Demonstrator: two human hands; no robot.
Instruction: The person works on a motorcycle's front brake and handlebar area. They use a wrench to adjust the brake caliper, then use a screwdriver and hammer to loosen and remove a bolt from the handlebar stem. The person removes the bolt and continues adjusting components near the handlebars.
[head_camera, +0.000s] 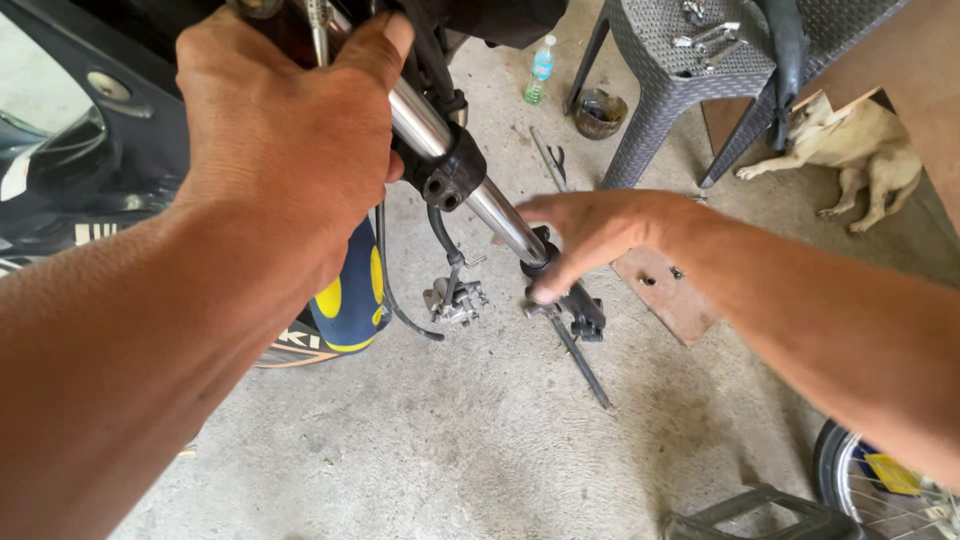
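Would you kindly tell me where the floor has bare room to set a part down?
Bare concrete floor lies between the left forearm and the wheel. It is crowded around the brake caliper, rod, wooden board and stool.

This is an informal motorcycle repair workshop. A stripped fork tube (470, 170) hangs over a stained concrete floor (450, 440), wrenches (705, 38) lie on a grey plastic stool (680, 80), and a spoked wheel (880, 485) rests nearby.

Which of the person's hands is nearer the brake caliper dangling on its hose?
Right. The right hand touches the fork's lower end beside the brake caliper; the left hand is higher up.
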